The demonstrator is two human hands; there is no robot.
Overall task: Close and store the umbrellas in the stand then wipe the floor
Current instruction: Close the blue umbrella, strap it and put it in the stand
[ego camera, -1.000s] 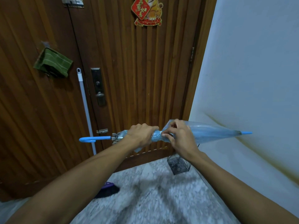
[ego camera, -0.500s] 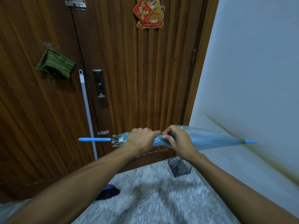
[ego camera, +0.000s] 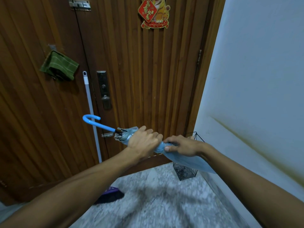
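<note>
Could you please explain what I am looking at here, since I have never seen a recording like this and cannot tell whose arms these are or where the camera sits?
There is no machine: a person wears one wide-angle camera on the head, looking forward and down, so the arms are their own. The left hand and right hand both grip a folded light blue umbrella, its hooked handle pointing up left and its canopy slanting down right. Behind it a black wire umbrella stand sits on the speckled floor in the corner by the wooden door. A mop handle leans on the door, and a green cloth hangs there.
</note>
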